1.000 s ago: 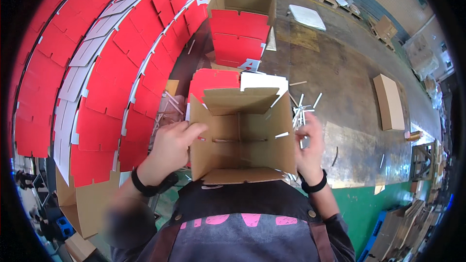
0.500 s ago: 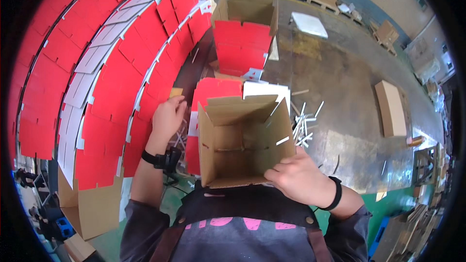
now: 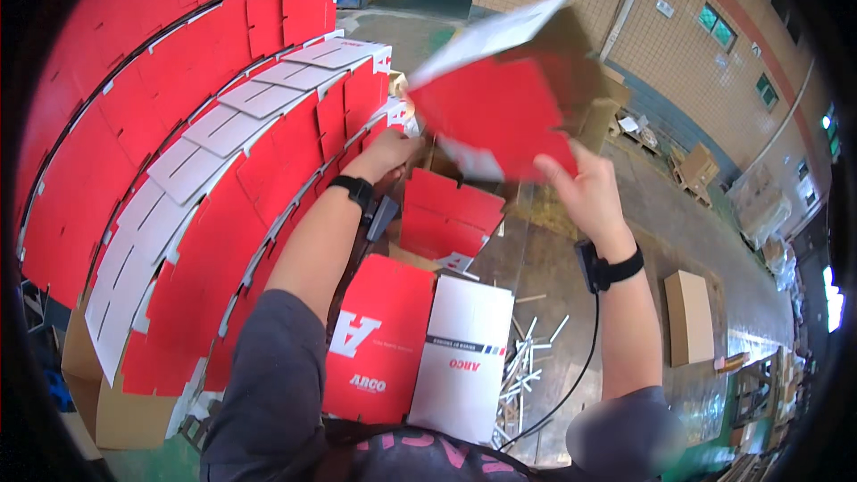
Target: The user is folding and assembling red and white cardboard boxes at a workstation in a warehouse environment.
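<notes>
A red and white carton [image 3: 500,107] hangs tilted in the air ahead of me, blurred by motion, its brown inside showing at the right. My right hand [image 3: 585,186] grips its lower right edge, thumb on the red face. Close by its left edge is my left hand [image 3: 391,153], fingers curled in; what they hold is hidden. Below the raised carton stands another red-fronted carton [image 3: 451,211]. Nearer to me, a red panel [image 3: 379,339] and a white panel [image 3: 464,353] of folded cardboard lie side by side.
Long rows of red and white flattened cartons [image 3: 259,178] curve along my left. White strips [image 3: 522,366] lie heaped to the right of the panels. A long brown box [image 3: 689,317] sits on the floor at right. A cable [image 3: 585,375] trails from my right wrist.
The open carton has gone from in front of my body up and forward, and now tilts. Both arms have stretched ahead. The red and white panels beneath it are uncovered, and my view has lifted.
</notes>
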`<action>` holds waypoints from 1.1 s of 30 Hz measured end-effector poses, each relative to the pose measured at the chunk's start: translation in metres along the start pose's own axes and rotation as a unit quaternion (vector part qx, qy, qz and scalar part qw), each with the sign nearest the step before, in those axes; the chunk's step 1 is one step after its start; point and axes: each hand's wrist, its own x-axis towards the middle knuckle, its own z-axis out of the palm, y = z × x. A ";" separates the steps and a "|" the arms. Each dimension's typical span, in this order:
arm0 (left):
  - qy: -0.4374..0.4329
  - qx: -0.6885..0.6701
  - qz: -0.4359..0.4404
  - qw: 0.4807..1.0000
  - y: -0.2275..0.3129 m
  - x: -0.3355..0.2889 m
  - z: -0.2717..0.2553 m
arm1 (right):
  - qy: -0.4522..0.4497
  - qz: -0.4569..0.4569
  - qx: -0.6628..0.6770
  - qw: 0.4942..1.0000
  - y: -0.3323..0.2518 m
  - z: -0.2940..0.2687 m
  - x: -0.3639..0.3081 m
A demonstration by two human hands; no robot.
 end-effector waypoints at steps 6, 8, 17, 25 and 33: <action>0.027 -0.065 0.050 0.996 -0.030 -0.007 -0.015 | -0.165 -0.007 -0.036 0.986 -0.020 -0.007 0.035; 0.029 -0.074 0.018 0.997 -0.026 -0.010 -0.018 | -0.193 -0.008 -0.046 0.980 -0.032 -0.012 0.044; -0.051 -0.178 -0.067 0.980 -0.029 -0.033 -0.016 | -0.131 -0.024 -0.039 0.990 0.021 0.053 0.023; -0.015 0.039 -0.162 0.986 -0.242 -0.219 0.022 | -0.408 0.377 -0.038 0.831 0.070 0.107 -0.270; 0.126 -0.189 -0.047 0.973 -0.206 -0.306 0.071 | -0.087 0.446 0.280 0.846 -0.006 0.125 -0.342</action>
